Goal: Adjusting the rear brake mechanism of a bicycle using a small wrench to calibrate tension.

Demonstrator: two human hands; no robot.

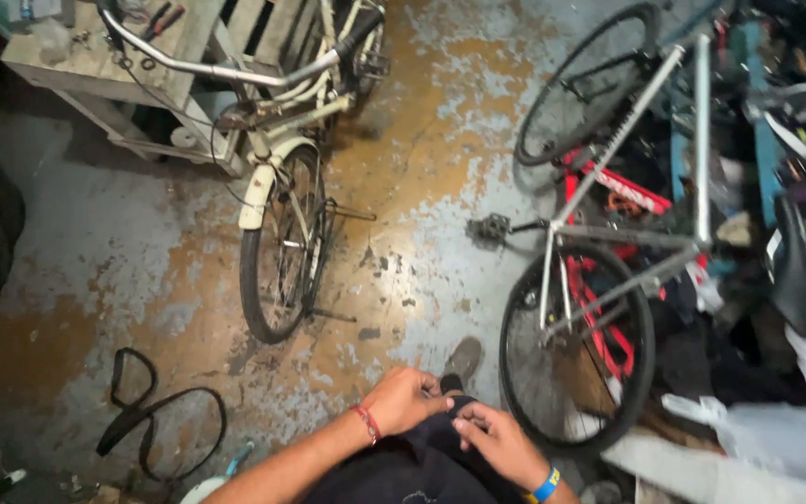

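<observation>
Both hands met low in the view over a piece of black fabric (422, 457), which lay on the person's lap. From there the scene went from large to small. Silver-framed bicycle (627, 215) stood at the right, its wheel (576, 350) just beside the hands, with a red frame (608, 280) behind it. Cream bicycle (282, 215) stood further away, leaning near a wooden pallet surface (114, 65). On the worn floor (403, 187) at the left lay a loose black inner tube (156, 420), well apart from the hands. One shoe (464, 359) showed just beyond the fabric.

The left hand (403, 399), with a red wrist string, was curled and pinched the fabric edge. The right hand (496, 443), with a blue wristband, had its grip nearly closed, fingertips pressing the same fabric. By my judgement the step in hand was gathering or adjusting this cloth; the next move would call for a steady pinch from both hands.
</observation>
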